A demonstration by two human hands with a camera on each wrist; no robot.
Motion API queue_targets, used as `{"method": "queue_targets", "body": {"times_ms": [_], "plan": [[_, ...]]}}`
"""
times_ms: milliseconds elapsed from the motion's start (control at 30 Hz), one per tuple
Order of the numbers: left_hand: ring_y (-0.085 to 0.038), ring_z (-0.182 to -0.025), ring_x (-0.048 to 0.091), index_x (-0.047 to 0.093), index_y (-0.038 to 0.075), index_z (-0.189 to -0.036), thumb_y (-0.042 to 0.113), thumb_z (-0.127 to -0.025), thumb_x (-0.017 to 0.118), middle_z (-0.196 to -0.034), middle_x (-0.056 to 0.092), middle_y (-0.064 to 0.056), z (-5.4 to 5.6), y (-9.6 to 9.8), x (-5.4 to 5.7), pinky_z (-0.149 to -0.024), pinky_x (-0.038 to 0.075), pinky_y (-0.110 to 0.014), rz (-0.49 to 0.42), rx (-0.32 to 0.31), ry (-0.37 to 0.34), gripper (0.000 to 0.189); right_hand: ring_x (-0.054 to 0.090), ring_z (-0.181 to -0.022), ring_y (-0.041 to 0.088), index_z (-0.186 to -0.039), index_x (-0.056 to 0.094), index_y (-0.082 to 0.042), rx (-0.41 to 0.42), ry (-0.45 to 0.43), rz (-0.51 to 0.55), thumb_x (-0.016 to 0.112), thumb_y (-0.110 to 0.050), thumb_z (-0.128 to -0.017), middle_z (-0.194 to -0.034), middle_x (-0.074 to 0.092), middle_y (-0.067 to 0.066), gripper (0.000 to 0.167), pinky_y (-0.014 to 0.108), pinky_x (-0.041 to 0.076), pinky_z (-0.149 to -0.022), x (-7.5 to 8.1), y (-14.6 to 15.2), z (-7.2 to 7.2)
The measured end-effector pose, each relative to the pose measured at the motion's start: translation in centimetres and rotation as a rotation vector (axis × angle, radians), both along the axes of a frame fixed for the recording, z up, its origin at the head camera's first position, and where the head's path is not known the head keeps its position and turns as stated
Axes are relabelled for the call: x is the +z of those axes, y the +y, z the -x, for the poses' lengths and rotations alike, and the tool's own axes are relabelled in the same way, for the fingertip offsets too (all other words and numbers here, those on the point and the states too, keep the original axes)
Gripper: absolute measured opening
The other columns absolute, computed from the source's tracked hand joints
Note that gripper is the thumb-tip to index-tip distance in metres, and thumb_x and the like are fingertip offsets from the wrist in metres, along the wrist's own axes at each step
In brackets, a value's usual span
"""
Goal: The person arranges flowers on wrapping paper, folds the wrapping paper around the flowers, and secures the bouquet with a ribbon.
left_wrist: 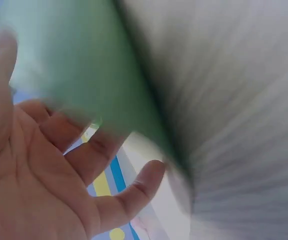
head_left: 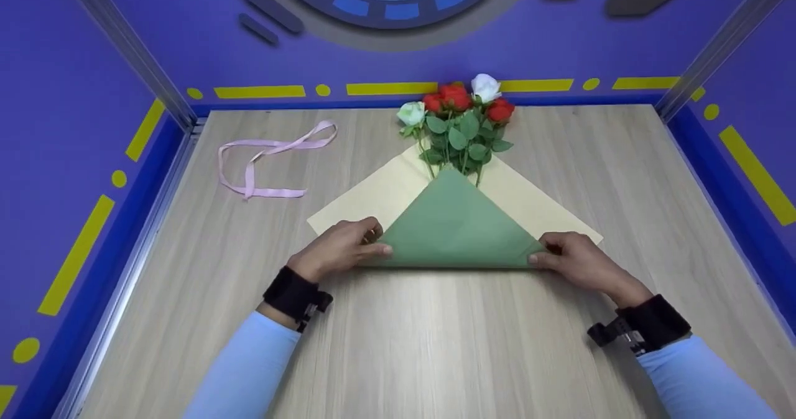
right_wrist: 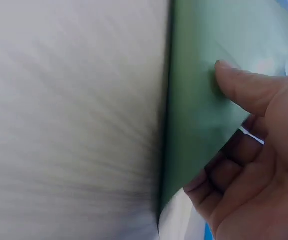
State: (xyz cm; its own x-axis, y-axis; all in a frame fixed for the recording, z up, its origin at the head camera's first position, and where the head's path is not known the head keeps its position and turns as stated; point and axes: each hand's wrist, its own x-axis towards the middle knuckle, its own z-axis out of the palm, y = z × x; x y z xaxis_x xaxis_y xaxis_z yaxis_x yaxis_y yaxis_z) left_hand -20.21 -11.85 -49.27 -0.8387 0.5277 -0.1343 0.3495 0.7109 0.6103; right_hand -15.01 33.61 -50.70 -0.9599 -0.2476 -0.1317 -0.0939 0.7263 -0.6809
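A sheet of wrapping paper [head_left: 457, 229], green on one face and cream on the other, lies folded up into a triangle over the stems of a rose bouquet [head_left: 460, 130]. Red and white rose heads with green leaves stick out past its tip. At the fold's left corner my left hand [head_left: 342, 248] pinches the paper, thumb on the green face and fingers behind. My right hand [head_left: 575, 260] pinches the right corner likewise; its thumb [right_wrist: 246, 87] presses the green side in the right wrist view. The lower stems are hidden under the fold.
A pink ribbon [head_left: 267, 148] lies loosely looped on the wooden table [head_left: 460, 344], left of the paper. Purple-blue walls with yellow marks [head_left: 261, 92] enclose the table at the back and both sides; the rose heads reach close to the back wall.
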Motion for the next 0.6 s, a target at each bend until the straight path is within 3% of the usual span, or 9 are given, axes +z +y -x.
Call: {"method": "queue_targets", "body": {"times_ms": [67,167,267,433,600], "plan": [[-0.015,-0.079,0.058,0.069,0.014,-0.102,0.035,-0.104,0.069,-0.087,0.066,0.002,0.5,-0.1,-0.3,-0.075,0.049,-0.034,-0.006,0.031,0.02,0.021,0.043,-0.065,0.011,-0.08,0.061,-0.013,-0.039,0.013,0.004,0.077,-0.031,-0.098,-0.071,0.042,-0.007,0.03,0.025,0.036,-0.059,-0.2,0.0,0.8],[-0.015,-0.07,0.05,0.067,0.015,-0.091,0.03,-0.106,0.065,-0.075,0.054,0.005,1.2,0.1,-0.7,-0.068,0.042,-0.032,0.011,0.101,0.037,0.021,0.044,-0.065,0.012,-0.084,0.065,-0.011,-0.094,0.05,-0.012,0.075,-0.031,-0.099,-0.07,0.044,-0.006,0.027,0.026,0.036,-0.059,-0.7,-0.2,1.7],[-0.016,-0.07,0.047,0.065,0.012,-0.093,0.039,-0.109,0.058,-0.074,0.048,0.003,1.5,0.3,-0.9,-0.067,0.04,-0.033,0.033,0.156,-0.006,0.032,0.044,-0.064,0.014,-0.085,0.065,-0.009,-0.131,0.059,-0.043,0.074,-0.03,-0.1,-0.069,0.044,-0.006,0.027,0.027,0.036,-0.057,-1.0,-0.5,2.3],[-0.018,-0.076,0.05,0.065,0.009,-0.102,0.048,-0.102,0.067,-0.082,0.053,0.001,1.5,0.2,-0.7,-0.071,0.042,-0.034,0.037,0.166,-0.088,0.039,0.046,-0.063,0.017,-0.084,0.065,-0.008,-0.169,0.05,-0.105,0.072,-0.027,-0.1,-0.067,0.046,-0.004,0.026,0.03,0.038,-0.057,-1.2,-1.1,2.6],[-0.018,-0.071,0.045,0.055,0.013,-0.082,0.036,-0.099,0.074,-0.075,0.043,0.003,1.5,0.0,-0.9,-0.066,0.038,-0.032,0.07,0.179,-0.089,0.035,0.05,-0.065,0.02,-0.089,0.067,-0.004,-0.178,0.056,-0.173,0.071,-0.027,-0.101,-0.068,0.053,0.0,0.026,0.033,0.04,-0.059,-1.4,-1.6,2.2]]}}
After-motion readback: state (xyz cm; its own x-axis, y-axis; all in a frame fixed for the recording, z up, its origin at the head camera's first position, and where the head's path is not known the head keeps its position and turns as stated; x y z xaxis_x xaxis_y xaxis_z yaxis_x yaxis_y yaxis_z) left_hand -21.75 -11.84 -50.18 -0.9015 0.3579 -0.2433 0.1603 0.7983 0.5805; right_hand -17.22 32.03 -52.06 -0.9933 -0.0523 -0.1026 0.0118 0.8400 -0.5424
